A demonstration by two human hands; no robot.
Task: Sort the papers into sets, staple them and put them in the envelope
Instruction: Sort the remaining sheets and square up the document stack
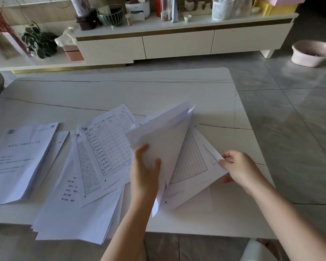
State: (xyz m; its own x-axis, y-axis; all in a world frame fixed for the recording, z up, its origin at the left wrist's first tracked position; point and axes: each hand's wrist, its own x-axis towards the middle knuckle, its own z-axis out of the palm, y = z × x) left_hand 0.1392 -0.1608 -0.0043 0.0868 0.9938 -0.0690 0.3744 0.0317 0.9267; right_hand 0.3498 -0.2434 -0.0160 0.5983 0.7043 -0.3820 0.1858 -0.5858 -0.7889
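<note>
Left hand (145, 166) grips a raised sheaf (164, 136) at centre; right hand (237, 168) at 3 o'clock pinches the grid sheet (192, 161) corner. More papers (102, 147) lie on the counter (120, 91) toward 9 o'clock.

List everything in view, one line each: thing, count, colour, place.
table: one, white marble, centre
loose papers: many, white, printed, spread mid-table
paper set: one, white, table's left
lifted sheets: several, white, held up
grid sheet: one, white, underneath them
cabinet: one, white, cluttered, behind
plant: one, green, far left
basin: one, pink, floor right
left hand: grips lifted sheets
right hand: pinches grid sheet's corner
</note>
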